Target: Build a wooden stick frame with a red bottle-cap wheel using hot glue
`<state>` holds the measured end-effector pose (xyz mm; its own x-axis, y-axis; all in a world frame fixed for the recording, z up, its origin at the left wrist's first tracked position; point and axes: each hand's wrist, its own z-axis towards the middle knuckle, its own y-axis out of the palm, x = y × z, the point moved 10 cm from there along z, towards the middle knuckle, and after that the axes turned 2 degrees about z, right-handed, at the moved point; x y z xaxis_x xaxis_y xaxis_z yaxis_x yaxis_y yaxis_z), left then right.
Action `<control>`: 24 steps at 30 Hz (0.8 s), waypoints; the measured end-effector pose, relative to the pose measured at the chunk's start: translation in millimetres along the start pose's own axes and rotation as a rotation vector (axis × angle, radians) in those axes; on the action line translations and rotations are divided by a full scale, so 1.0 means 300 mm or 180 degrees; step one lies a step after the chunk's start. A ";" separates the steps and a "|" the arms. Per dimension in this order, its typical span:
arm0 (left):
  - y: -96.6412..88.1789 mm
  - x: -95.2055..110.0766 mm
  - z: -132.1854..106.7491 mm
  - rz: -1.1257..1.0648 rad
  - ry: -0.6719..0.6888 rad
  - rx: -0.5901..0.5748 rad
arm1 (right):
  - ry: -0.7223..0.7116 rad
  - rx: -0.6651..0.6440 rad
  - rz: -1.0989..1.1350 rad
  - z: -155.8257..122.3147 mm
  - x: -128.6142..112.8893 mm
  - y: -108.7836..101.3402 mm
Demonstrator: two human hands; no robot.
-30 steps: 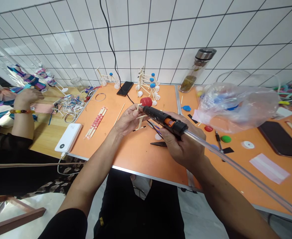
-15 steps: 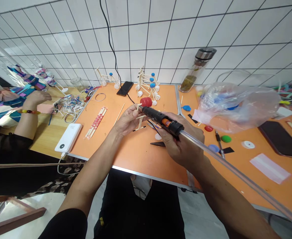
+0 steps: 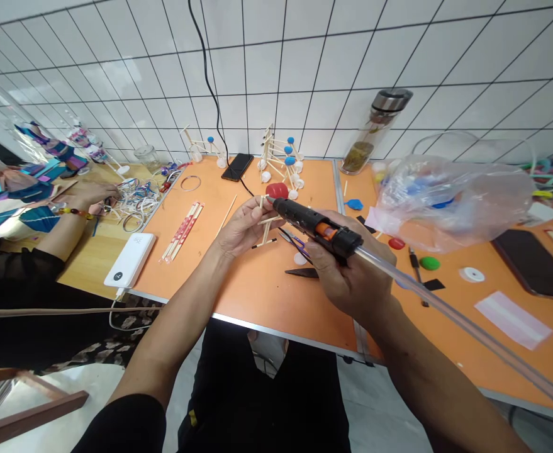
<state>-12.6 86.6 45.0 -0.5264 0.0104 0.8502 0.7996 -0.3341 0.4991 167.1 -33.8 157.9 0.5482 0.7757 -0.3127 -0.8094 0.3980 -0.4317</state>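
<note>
My right hand [image 3: 351, 270] is closed around a black glue gun [image 3: 311, 226], with a long clear glue stick [image 3: 427, 302] running out of its back end toward the lower right. The gun's nozzle points left, at a small frame of wooden sticks [image 3: 267, 229] pinched in the fingers of my left hand [image 3: 241, 229]. A red bottle cap [image 3: 277, 190] shows at the top of the frame, close to the nozzle; whether they touch, I cannot tell. Beneath the gun lie purple-handled scissors [image 3: 295, 239], partly hidden by it.
Stick models with blue and white caps [image 3: 280, 157] stand at the wall near a phone [image 3: 237, 167]. Packed chopsticks [image 3: 182, 233] and a white power bank [image 3: 129, 259] lie left. A tea bottle [image 3: 375, 132] and plastic bag [image 3: 446, 195] are right. A co-worker's hand [image 3: 94, 194] touches wires.
My right hand has drawn the glue gun slightly right and down, away from the stick frame. My left hand stays put. The co-worker's hand has moved right to the wires.
</note>
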 end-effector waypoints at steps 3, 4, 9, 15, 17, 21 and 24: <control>-0.006 -0.007 0.001 0.0021 -0.0041 0.0022 | 0.0037 -0.0053 -0.0071 0.000 0.003 0.003; -0.008 -0.008 0.001 0.0026 -0.0050 0.0032 | 0.0064 -0.0081 -0.0093 0.000 0.006 0.005; -0.008 -0.009 0.002 0.0052 -0.0050 0.0004 | 0.0077 -0.0087 -0.0101 0.001 0.004 0.007; -0.007 -0.007 0.000 0.0084 -0.0037 0.0000 | 0.0086 -0.0053 -0.0099 -0.003 0.009 0.011; -0.009 -0.008 -0.001 0.0095 -0.0040 0.0030 | 0.0112 -0.0062 -0.0136 -0.004 0.012 0.013; -0.007 -0.008 0.000 0.0040 -0.0033 0.0015 | 0.0146 -0.0028 -0.0153 -0.004 0.014 0.010; -0.008 -0.012 0.002 0.0014 -0.0065 -0.0010 | 0.0174 -0.0013 -0.0055 -0.001 0.016 0.007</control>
<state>-12.4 87.8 40.8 -0.5168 0.0280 0.8557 0.8010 -0.3371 0.4948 168.1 -29.5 155.2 0.5729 0.7407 -0.3510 -0.7990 0.4091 -0.4408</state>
